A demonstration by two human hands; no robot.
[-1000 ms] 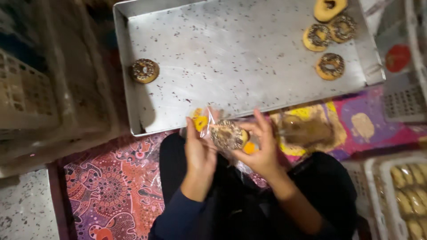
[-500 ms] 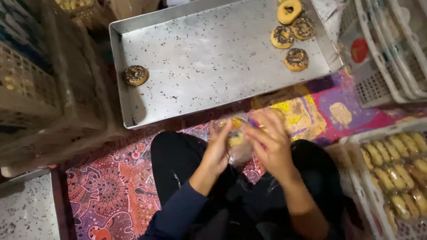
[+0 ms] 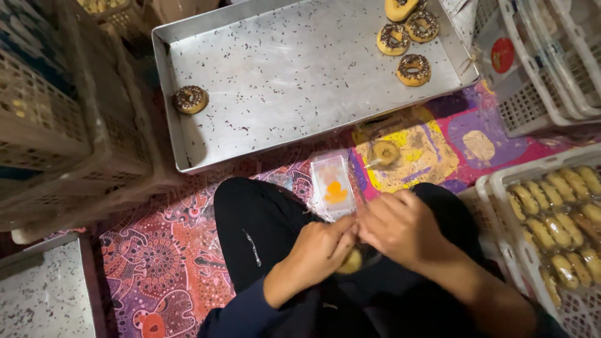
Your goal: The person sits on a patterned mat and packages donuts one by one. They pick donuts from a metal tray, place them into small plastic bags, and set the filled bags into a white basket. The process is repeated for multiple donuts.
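1. While both hands meet at lower centre, the left hand (image 3: 316, 250) and right hand (image 3: 400, 228) grip a clear plastic bag (image 3: 333, 188) holding a doughnut (image 3: 350, 261).
2. Bag's long axis runs up-frame from the grip, toward the metal tray (image 3: 282, 75).

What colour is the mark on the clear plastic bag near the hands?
Orange-yellow, on the clear plastic bag; the head view shows it best.

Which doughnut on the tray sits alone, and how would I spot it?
Find the big metal tray at the top of the view, speckled with sprinkles. Follow its left wall to the near-left part: one chocolate-sprinkled doughnut lies there. It is by itself, while the other doughnuts cluster in the far right corner.
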